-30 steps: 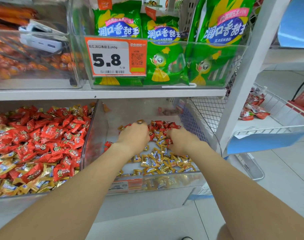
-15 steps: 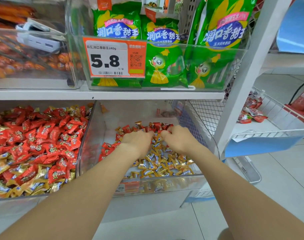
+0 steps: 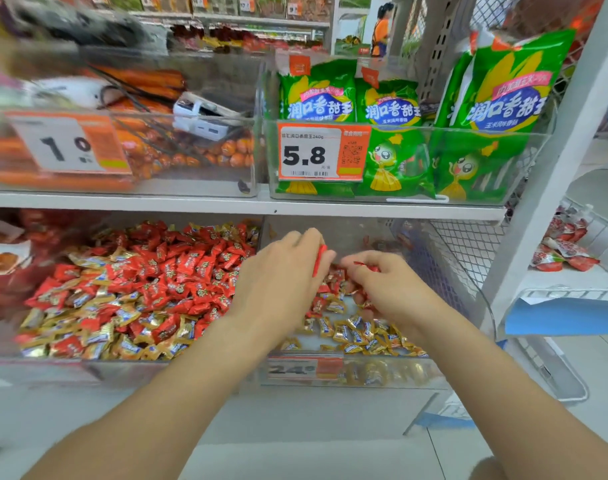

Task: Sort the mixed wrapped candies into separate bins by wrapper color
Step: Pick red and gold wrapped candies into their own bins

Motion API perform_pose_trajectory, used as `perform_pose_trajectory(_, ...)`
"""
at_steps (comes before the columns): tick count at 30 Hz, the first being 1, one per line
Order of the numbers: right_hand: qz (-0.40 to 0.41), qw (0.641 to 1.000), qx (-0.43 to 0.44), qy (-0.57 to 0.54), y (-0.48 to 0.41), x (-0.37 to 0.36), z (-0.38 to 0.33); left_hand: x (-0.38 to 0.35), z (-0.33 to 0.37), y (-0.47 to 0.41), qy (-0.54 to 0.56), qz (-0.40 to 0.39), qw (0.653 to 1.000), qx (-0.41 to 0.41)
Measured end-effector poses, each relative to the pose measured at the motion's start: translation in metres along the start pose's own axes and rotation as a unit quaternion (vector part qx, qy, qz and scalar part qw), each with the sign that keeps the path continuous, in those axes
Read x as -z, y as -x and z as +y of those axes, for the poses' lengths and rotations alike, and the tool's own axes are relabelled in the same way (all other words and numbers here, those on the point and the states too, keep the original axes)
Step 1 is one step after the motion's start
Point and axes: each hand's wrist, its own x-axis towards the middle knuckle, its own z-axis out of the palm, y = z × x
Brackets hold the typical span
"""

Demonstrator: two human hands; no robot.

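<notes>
**Lower shelf, candy sort: red pieces lifted beside the partition**

All places are given from the clear partition (image 3: 261, 233) that separates the two lower bins.

Item 1. Left bin (image 3: 122, 370), left of the partition. It is filled mostly with red-wrapped candies (image 3: 177, 271). Gold-wrapped candies (image 3: 98, 336) are mixed in towards its front wall, so this bin is judged not yet sorted.

Item 2. Left hand (image 3: 281, 278), just right of the partition and raised above the right bin's contents. Its fingers are curled, and a red candy (image 3: 319, 259) is clamped at its right edge. The candy's long axis is seen nearly upright.

Item 3. Right bin (image 3: 382, 374), right of the partition. A loose red cluster (image 3: 330, 284) lies between the two hands, and a gold band (image 3: 358, 334) lies along the front.

Item 4. Right hand (image 3: 392, 289), further right of the partition. Its fingertips are drawn together, and a second red piece (image 3: 364, 267) appears to be pinched between them. How much is held cannot be told.

Relation noted: the red-filled bin lies to the left of both hands, across the partition. The left hand is much the nearer. A short leftward carry over the partition's top edge is judged to be what the next move needs, with the right hand's piece having the longer path.
</notes>
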Motion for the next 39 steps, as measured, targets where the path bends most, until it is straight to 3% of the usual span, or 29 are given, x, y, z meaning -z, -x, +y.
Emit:
perform_pose_trajectory(2, 0.0, 0.998, 0.016, -0.055, 0.009, -0.026, -0.013, 0.012, -0.025, 0.009, -0.002, 0.025, 1.0, 0.015)
perform_pose_trajectory(5, 0.004, 0.997, 0.065, -0.04, 0.017, -0.068, -0.029, 0.019, -0.07, 0.014, -0.023, 0.034, 0.998, 0.051)
perform_pose_trajectory(7, 0.037, 0.983, 0.169, 0.057, 0.015, -0.095, -0.034, 0.022, -0.1, 0.015, -0.06, 0.046, 0.995, 0.06)
perform_pose_trajectory(10, 0.061, 0.919, 0.314, 0.232, 0.004, -0.131, -0.036, 0.023, -0.14, 0.01, -0.091, 0.06, 0.992, 0.062)
perform_pose_trajectory(12, 0.052, 0.875, 0.356, 0.324, -0.01, -0.153, -0.04, 0.02, -0.166, 0.006, -0.102, 0.047, 0.99, 0.083)
perform_pose_trajectory(17, 0.049, 0.85, 0.299, 0.431, -0.048, -0.188, -0.062, -0.005, -0.211, 0.011, -0.09, -0.112, 0.978, 0.152)
perform_pose_trajectory(19, 0.011, 0.835, 0.268, 0.48, -0.061, -0.195, -0.064, -0.009, -0.217, 0.014, -0.064, -0.143, 0.975, 0.157)
perform_pose_trajectory(23, -0.131, 0.852, 0.193, 0.469, -0.07, -0.199, -0.071, 0.001, -0.216, 0.015, -0.052, -0.154, 0.973, 0.164)
perform_pose_trajectory(26, -0.097, 0.887, 0.232, 0.388, -0.064, -0.189, -0.07, 0.014, -0.208, 0.02, -0.038, -0.131, 0.976, 0.168)
perform_pose_trajectory(32, 0.005, 0.907, 0.282, 0.313, -0.027, -0.123, -0.039, 0.037, -0.168, 0.031, 0.019, -0.088, 0.987, 0.13)
perform_pose_trajectory(36, 0.043, 0.942, 0.187, 0.276, -0.015, -0.063, -0.021, 0.041, -0.115, 0.032, 0.076, -0.019, 0.996, 0.046)
perform_pose_trajectory(39, 0.038, 0.938, 0.127, 0.321, -0.016, -0.028, -0.006, 0.033, -0.057, 0.03, 0.136, -0.01, 0.99, -0.044)
